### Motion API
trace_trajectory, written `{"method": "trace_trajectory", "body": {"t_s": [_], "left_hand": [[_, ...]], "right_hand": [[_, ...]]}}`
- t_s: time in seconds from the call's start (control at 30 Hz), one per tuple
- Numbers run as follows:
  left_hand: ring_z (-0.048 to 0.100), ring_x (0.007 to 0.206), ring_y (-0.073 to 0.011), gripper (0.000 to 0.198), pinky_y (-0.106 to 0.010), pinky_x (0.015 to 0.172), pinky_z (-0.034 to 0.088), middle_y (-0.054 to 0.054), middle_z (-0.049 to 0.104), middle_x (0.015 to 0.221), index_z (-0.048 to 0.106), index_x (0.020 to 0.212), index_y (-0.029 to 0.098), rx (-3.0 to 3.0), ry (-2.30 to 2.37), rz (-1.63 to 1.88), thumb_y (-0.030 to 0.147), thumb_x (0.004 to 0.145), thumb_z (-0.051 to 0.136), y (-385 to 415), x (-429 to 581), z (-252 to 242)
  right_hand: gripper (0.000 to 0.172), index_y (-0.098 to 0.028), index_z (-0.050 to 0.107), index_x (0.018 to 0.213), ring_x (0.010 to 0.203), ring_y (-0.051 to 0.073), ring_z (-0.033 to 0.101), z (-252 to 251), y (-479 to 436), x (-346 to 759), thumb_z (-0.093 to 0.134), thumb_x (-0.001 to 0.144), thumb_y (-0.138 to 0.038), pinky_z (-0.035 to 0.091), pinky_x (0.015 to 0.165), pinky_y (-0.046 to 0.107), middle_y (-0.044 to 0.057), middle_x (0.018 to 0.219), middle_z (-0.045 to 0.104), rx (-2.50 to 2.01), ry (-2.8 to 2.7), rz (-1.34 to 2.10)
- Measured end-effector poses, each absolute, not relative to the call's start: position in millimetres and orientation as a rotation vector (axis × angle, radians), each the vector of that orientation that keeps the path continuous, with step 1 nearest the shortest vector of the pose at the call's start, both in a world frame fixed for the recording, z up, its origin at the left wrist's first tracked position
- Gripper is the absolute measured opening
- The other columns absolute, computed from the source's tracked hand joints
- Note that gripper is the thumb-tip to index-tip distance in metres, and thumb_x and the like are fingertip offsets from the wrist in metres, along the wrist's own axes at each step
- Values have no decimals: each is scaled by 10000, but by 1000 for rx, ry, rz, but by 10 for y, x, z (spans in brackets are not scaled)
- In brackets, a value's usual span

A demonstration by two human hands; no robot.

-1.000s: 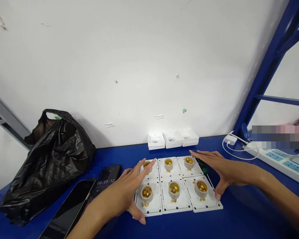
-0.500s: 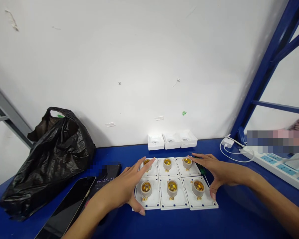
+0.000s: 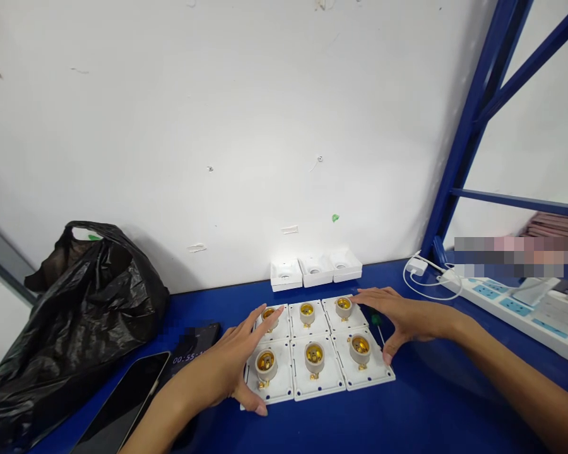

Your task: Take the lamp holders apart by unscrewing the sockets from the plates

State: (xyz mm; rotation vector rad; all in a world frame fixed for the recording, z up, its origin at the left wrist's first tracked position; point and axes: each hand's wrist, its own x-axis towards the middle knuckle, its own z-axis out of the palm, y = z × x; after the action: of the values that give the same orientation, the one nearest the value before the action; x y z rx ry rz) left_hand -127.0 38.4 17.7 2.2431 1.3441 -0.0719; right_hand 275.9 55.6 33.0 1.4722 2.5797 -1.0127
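Observation:
Several white square lamp-holder plates [image 3: 316, 377] with brass sockets lie in a tight two-row block on the blue bench [image 3: 407, 416]. My left hand [image 3: 231, 366] is open, fingers stretched along the block's left side, thumb at the near-left plate's front corner. My right hand [image 3: 397, 315] is open too, fingers reaching along the block's right side, thumb by the near-right plate [image 3: 362, 362]. A green-handled screwdriver [image 3: 377, 325] lies partly under my right hand.
Three white square covers [image 3: 315, 270] stand against the wall behind the block. A black plastic bag [image 3: 71, 321] sits at the left, with a phone [image 3: 123, 403] and a timer display [image 3: 192, 353] beside it. A power strip [image 3: 515, 309] and white charger cable [image 3: 426, 277] lie right.
Both hands have drawn in closer against the sides of the plate block. The view has shifted a little, so the block sits lower and further left.

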Motion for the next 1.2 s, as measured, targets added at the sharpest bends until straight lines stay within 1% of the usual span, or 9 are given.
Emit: {"method": "trace_trajectory", "body": {"t_s": [0.17,0.23,0.33,0.5,0.6,0.67,0.87,1.0,1.2], "left_hand": [[43,1612,-502,1526,-699,1256,130,-135,-80,1788,-42,1694,426,2275,1310,-51,621,562,963,406,-1303,132],[49,1610,-508,1541,-712,1249,124,-148,-63,1788,-41,1694,428,2290,1296,-29,626,548,971,415,-1315,110],[40,1608,-514,1559,-729,1241,112,-151,-50,1788,-38,1691,439,2300,1291,-18,628,526,982,435,-1322,85],[10,1610,-510,1538,-736,1238,87,-170,-7,1785,9,1700,413,2310,1304,-21,635,529,983,441,-1284,121],[46,1597,-545,1554,-769,1222,74,-147,-13,1788,29,1692,450,2267,1333,-24,618,494,1003,423,-1258,165],[69,1597,-542,1515,-756,1230,90,-138,-11,1789,31,1692,455,2261,1332,-14,623,532,991,413,-1256,174],[75,1595,-547,1510,-756,1230,115,-145,26,1786,56,1691,450,2309,1288,31,616,527,1004,416,-1274,129],[63,1597,-543,1517,-752,1234,118,-173,25,1779,51,1699,409,2308,1328,6,621,534,1000,416,-1259,125],[109,1576,-579,1481,-792,1204,158,-166,80,1768,53,1687,455,2394,1282,97,640,553,988,430,-1261,51]], "right_hand": [[1122,-296,430,1618,1610,498,179,317,557,2768,876,662,-676,-21,1291,684,147,1671,427,1514,2631,-985],[1108,-299,438,1609,1605,502,185,323,562,2757,873,663,-679,-22,1290,687,145,1649,445,1505,2634,-1001],[1105,-299,432,1609,1606,507,169,347,561,2736,870,668,-677,-28,1283,699,145,1642,449,1494,2626,-1021],[1161,-239,402,1630,1615,500,151,349,563,2722,882,661,-663,-38,1291,681,187,1670,397,1514,2599,-1001],[1195,-228,388,1638,1628,492,105,323,585,2731,892,646,-665,-44,1296,670,189,1679,393,1512,2589,-1033],[1190,-223,407,1629,1628,497,100,308,599,2740,889,641,-679,-43,1294,676,185,1678,401,1497,2606,-1047],[1182,-265,421,1623,1629,508,79,309,604,2745,879,630,-713,-38,1279,711,173,1710,365,1524,2602,-1035],[1143,-268,452,1606,1621,504,137,290,603,2751,875,639,-706,-34,1278,713,174,1689,401,1527,2616,-1027],[983,-300,531,1545,1588,483,247,197,624,2814,838,695,-688,-6,1285,692,137,1627,475,1520,2669,-979]]}}
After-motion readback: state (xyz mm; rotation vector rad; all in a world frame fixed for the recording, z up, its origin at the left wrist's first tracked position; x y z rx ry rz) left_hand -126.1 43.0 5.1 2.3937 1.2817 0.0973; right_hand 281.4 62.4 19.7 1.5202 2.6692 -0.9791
